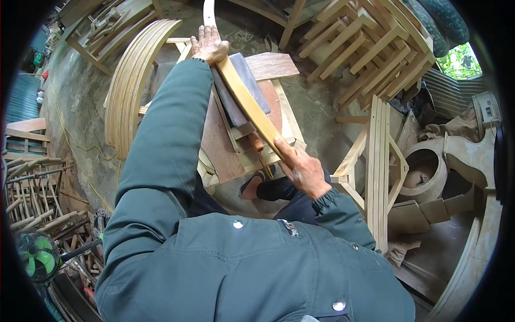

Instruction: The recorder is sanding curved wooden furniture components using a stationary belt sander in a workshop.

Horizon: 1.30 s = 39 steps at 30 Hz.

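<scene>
A long, curved wooden slat [244, 96] runs from the far top of the view down toward my body, bowed and smooth on its upper face. My left hand [210, 47] lies over its far part, fingers pointing forward and thumb at the right side. At the near end, my right hand [304, 170] grips the slat with a finger stretched along it; the other fingers are partly hidden. Under the slat are a grey flat-faced block [248, 80] and a low wooden work stand [221, 153] topped with reddish board. An orange-brown handle-like piece [256, 143] shows beside the slat.
Curved slats [131, 86] stand stacked at left. Wooden frames [370, 48] are piled at far right, with long straight slats [377, 172] nearer. A large machine [429, 166] stands at right. A fan [37, 255] sits lower left; a yellow cord [80, 146] crosses the floor.
</scene>
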Tool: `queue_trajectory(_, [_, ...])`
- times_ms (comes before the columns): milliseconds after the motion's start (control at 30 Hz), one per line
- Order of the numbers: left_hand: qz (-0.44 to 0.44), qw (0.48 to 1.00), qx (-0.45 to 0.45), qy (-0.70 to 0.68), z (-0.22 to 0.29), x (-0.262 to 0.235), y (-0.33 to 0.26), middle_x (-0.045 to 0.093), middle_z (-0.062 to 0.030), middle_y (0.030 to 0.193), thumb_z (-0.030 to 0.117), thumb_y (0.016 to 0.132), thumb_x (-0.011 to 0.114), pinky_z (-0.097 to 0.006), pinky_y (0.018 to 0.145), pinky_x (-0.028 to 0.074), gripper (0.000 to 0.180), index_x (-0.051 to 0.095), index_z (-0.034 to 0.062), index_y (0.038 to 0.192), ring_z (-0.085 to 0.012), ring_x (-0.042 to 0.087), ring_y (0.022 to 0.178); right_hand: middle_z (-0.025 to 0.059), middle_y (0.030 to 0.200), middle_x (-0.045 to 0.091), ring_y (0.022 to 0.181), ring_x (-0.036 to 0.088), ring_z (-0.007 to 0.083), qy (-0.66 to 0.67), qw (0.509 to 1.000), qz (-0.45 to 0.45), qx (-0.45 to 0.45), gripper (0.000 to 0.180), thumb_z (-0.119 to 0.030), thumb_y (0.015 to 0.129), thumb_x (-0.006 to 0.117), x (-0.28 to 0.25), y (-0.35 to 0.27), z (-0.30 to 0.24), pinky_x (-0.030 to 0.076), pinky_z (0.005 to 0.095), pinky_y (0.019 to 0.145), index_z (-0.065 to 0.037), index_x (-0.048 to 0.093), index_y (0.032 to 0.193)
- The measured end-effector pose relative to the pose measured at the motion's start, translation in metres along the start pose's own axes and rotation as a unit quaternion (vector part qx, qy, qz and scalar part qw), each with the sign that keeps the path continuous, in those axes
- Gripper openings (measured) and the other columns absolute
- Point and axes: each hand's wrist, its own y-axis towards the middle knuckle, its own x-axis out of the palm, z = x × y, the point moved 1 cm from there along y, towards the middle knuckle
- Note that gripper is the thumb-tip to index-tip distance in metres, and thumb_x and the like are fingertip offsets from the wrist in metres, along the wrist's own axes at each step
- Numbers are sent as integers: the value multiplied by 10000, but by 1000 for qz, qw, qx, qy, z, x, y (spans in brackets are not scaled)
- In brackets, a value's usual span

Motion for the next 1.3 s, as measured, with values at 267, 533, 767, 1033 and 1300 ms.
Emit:
queue_trajectory(267, [-10, 999, 27, 24, 28, 7, -61, 174, -195, 1736, 400, 971, 435, -590, 1292, 89, 829, 197, -18, 1646, -343, 113, 1623, 109, 892, 572, 685, 649, 326, 4, 999, -49, 4, 818, -139, 849, 745, -22, -142, 16, 556, 438, 604, -322, 431, 1582])
queue_trajectory(533, [30, 997, 73, 21, 76, 28, -211, 203, -304, 1686, 399, 955, 495, -651, 1257, 133, 850, 258, -126, 1580, -440, 140, 1597, 135, 841, 562, 742, 640, 352, 24, 992, -90, 88, 909, -43, 704, 761, -55, -273, 25, 542, 446, 657, -245, 488, 1547])
queue_trajectory(767, [27, 997, 73, 23, 118, 18, -313, 222, -321, 1667, 384, 913, 594, -642, 1259, 123, 916, 245, -144, 1576, -459, 142, 1589, 153, 846, 569, 767, 639, 386, 76, 981, -131, 119, 883, -28, 646, 794, -80, -364, 22, 535, 471, 685, -201, 550, 1477])
queue_trajectory(1033, [20, 997, 69, 3, 90, 23, -287, 202, -337, 1664, 343, 888, 610, -622, 1272, 111, 919, 238, -150, 1569, -484, 113, 1587, 173, 876, 569, 808, 647, 397, 124, 970, -162, 136, 922, -22, 667, 790, -69, -329, 22, 535, 470, 717, -202, 502, 1524])
queue_trajectory(1300, [43, 996, 65, -32, 43, 21, -195, 219, -342, 1654, 324, 904, 582, -604, 1275, 144, 873, 252, -157, 1555, -489, 146, 1580, 166, 882, 572, 804, 648, 395, 70, 982, -135, 112, 957, -12, 675, 782, -53, -241, 23, 537, 479, 717, -221, 474, 1556])
